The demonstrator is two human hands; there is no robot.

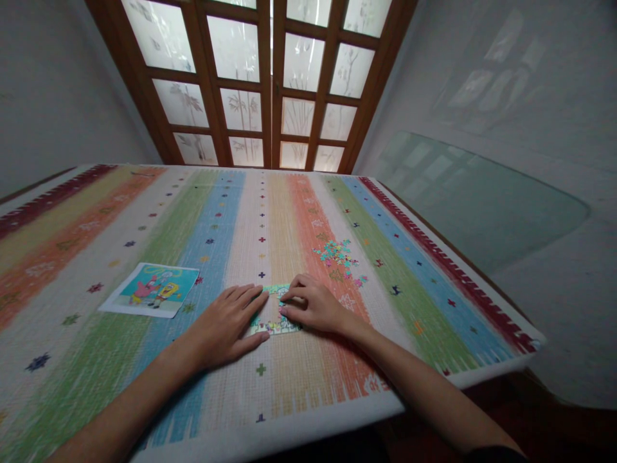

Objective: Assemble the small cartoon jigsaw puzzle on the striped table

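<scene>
A partly assembled jigsaw puzzle (274,328) lies flat on the striped tablecloth, its border joined around an open middle where the cloth shows through. My left hand (225,326) rests along the puzzle's left side, palm down, fingers stretched out and thumb at the lower edge. Over the right side, my right hand (313,305) is bent into a pinch, thumb and fingertips closed on a small jigsaw piece at the inner border. The fingers hide most of that piece. Beyond my right hand is a loose pile of jigsaw pieces (337,253), mostly teal with some pink.
A printed cartoon picture (153,290) lies on the tablecloth (289,386) left of my left hand. Wood-framed glass doors (270,96) stand past the table's far edge. A pale glass panel (482,199) leans against the right wall.
</scene>
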